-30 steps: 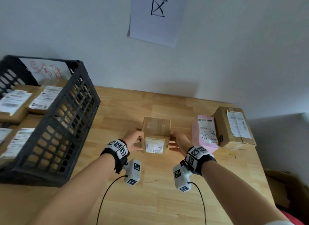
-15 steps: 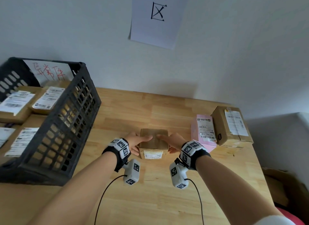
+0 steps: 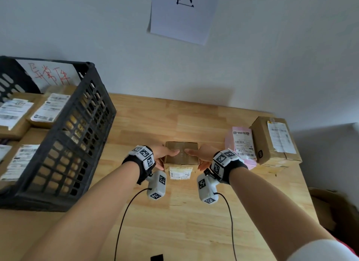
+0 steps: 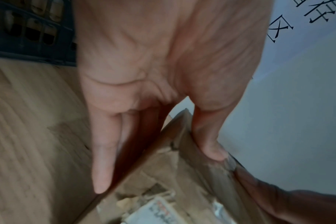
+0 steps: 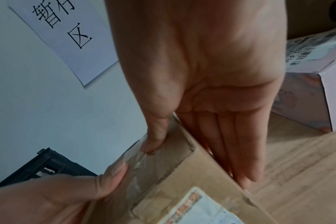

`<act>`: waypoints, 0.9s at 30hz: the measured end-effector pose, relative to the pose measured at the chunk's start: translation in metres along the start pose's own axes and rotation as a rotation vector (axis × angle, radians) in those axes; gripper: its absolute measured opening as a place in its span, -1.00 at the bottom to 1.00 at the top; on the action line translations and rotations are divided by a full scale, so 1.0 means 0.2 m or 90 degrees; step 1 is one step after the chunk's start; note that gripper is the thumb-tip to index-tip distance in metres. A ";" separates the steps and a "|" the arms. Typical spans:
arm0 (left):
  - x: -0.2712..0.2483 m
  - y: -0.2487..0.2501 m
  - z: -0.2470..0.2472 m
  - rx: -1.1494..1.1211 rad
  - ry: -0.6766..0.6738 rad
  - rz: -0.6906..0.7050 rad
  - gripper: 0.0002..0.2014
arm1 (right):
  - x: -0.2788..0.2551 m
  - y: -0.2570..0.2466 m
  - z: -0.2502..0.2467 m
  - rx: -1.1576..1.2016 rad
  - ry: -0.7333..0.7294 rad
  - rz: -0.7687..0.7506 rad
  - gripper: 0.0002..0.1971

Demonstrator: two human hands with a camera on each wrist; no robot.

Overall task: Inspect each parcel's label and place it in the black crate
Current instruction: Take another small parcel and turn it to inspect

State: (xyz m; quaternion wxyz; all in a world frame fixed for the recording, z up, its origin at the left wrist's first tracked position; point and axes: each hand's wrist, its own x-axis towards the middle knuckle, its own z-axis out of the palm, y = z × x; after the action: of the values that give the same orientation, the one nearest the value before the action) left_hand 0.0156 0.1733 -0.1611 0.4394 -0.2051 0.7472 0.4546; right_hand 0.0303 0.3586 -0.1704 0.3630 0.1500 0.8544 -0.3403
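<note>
Hands are gripping a small brown cardboard parcel (image 3: 180,153) from both sides at the middle of a wooden table (image 3: 174,212). The left hand (image 3: 164,156) is laying its thumb across the parcel's top while its straight fingers (image 4: 104,159) are pressing flat down the left side; the right hand (image 3: 202,155) is mirroring that hold, thumb on the taped top, fingers (image 5: 246,151) flat against the right side. Whether the parcel is resting on the table or lifted just off it is hard to tell, since the hands are covering its lower edges. A white shipping label (image 3: 180,172) is facing the person on the near face, its print too small and blurred to read.

Well to the left, a black crate (image 3: 77,144) is sitting on the table, its left part cut off by the frame edge. Several labelled cardboard parcels (image 3: 48,109) are lying inside it, partly hidden by the lattice wall. To the right of the hands, a pink parcel (image 3: 240,144) and a larger brown parcel (image 3: 272,140) are standing side by side, touching, labels up. On the wall above, a white paper sign (image 3: 184,14) is hanging, its top cut off in the head view.
</note>
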 end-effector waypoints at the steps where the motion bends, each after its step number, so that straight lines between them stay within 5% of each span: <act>1: 0.00 0.00 0.00 0.002 0.000 -0.002 -0.31 | 0.01 0.00 0.00 0.001 -0.003 0.001 -0.34; 12: -0.04 -0.05 0.02 -0.028 0.016 0.025 -0.23 | -0.03 0.01 0.03 0.050 0.002 0.001 -0.37; 18: -0.16 -0.16 0.02 -0.073 -0.008 0.074 -0.42 | -0.05 0.08 0.08 0.141 -0.036 -0.026 -0.34; 22: -0.20 -0.16 0.00 -0.184 -0.040 0.113 -0.26 | -0.13 0.02 0.07 0.132 -0.021 -0.094 -0.58; 27: -0.20 -0.17 -0.01 -0.290 0.002 0.139 -0.02 | -0.15 0.00 0.11 0.354 -0.051 -0.097 -0.34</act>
State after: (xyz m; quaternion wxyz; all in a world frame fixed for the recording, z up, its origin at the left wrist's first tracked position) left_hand 0.0590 0.1502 -0.1445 0.3289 -0.2178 0.6437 0.6557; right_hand 0.0627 0.3426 -0.1599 0.3148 0.1655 0.7223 -0.5931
